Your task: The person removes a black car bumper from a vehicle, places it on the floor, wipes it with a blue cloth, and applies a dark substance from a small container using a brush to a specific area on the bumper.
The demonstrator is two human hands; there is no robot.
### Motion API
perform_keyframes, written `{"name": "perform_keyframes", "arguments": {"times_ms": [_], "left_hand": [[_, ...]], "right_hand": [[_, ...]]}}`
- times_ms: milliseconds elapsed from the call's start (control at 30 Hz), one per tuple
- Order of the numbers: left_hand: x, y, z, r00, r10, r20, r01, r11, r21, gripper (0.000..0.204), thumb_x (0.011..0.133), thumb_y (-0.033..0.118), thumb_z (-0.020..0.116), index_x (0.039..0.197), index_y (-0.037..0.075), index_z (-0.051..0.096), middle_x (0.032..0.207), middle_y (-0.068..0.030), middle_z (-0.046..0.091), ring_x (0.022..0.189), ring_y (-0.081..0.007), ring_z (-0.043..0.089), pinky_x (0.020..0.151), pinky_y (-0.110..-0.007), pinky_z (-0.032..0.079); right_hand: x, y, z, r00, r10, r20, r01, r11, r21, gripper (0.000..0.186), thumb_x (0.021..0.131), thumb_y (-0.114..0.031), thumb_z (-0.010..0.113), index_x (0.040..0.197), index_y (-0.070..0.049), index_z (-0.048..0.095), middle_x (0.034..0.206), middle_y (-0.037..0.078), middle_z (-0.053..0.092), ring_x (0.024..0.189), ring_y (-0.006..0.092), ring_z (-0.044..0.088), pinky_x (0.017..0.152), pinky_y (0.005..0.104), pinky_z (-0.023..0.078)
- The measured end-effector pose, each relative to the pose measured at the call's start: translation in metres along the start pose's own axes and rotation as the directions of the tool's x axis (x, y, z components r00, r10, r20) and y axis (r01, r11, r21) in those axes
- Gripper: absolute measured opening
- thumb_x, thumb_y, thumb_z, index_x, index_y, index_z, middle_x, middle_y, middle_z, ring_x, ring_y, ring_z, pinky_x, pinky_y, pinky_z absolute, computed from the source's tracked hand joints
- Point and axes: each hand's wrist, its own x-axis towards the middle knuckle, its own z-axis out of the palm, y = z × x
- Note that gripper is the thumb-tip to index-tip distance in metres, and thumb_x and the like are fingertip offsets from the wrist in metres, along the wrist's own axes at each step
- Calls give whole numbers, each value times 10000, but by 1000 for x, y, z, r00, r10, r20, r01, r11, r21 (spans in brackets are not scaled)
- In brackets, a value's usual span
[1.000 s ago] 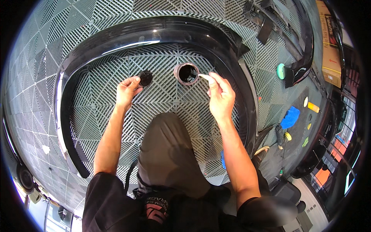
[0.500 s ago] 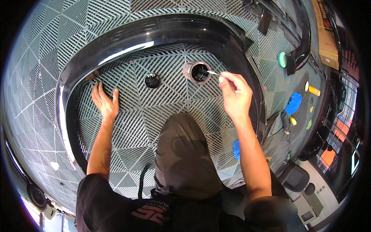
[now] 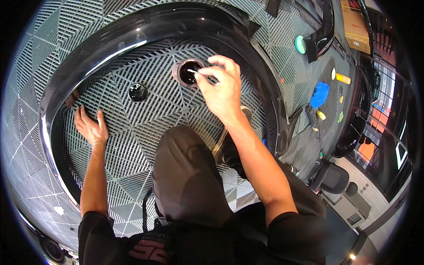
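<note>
White stick (image 3: 193, 71) at jar (image 3: 177, 74) | right grip (image 3: 222, 86) pinching it | left grip (image 3: 92, 128) spread, empty | shirt (image 3: 190, 243): pink lettering (image 3: 148, 251)

My left hand (image 3: 92, 129): back facing up, fingers (image 3: 84, 117) extended, thumb (image 3: 101, 118) apart; left forearm (image 3: 95, 176) nearly upright in view. My right hand (image 3: 223, 90): thumb and index finger (image 3: 213, 70) pinched; right forearm (image 3: 260, 159) slanting up and leftward.

Black short-sleeved shirt (image 3: 201, 242), pink print (image 3: 148, 250), dark trousers (image 3: 187, 176)
</note>
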Motion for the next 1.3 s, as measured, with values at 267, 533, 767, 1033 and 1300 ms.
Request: {"name": "perform_keyframes", "arguments": {"times_ms": [267, 533, 767, 1033, 1300], "left_hand": [[0, 1, 2, 999, 32, -11, -32, 999, 1, 731, 965, 558, 491, 1445, 18, 379, 1483, -198, 380, 1372, -397, 324, 1147, -521, 229], [-1, -2, 3, 1000, 29, -3, -29, 1000, -7, 738, 963, 556, 493, 1449, 14, 370, 1496, -200, 362, 1390, -390, 297, 1154, -520, 212], [-1, -2, 3, 1000, 19, 8, -19, 1000, -6, 740, 965, 557, 487, 1455, 17, 362, 1501, -201, 354, 1391, -390, 292, 1156, -521, 206], [-1, -2, 4, 1000, 14, 20, -14, 1000, -2, 745, 966, 564, 478, 1462, 22, 354, 1498, -203, 352, 1391, -391, 291, 1156, -520, 205], [-1, -3, 3, 999, 32, -2, -32, 999, -13, 749, 963, 568, 478, 1458, 18, 362, 1497, -199, 354, 1389, -386, 295, 1156, -515, 208]], "right_hand": [[-4, 22, 17, 997, 59, 51, -55, 995, -83, 145, 731, -109, 813, 863, -95, 755, 1182, 95, 629, 1143, 318, 518, 970, 417, 454], [-4, 21, 26, 1000, 20, 20, -20, 999, -43, 148, 700, -46, 794, 835, -72, 737, 1140, 120, 617, 1111, 353, 519, 929, 433, 478], [-3, 22, 29, 1000, 16, 25, -14, 996, -89, 126, 701, -58, 797, 814, -71, 741, 1134, 106, 621, 1107, 346, 523, 941, 432, 469], [-3, 23, 32, 1000, 18, 19, -17, 996, -90, 124, 700, -60, 798, 808, -73, 738, 1131, 102, 619, 1103, 346, 525, 937, 426, 471], [-3, 23, 32, 999, 17, 29, -14, 994, -104, 128, 703, -63, 801, 810, -76, 732, 1132, 101, 615, 1106, 351, 523, 932, 430, 477]]}}
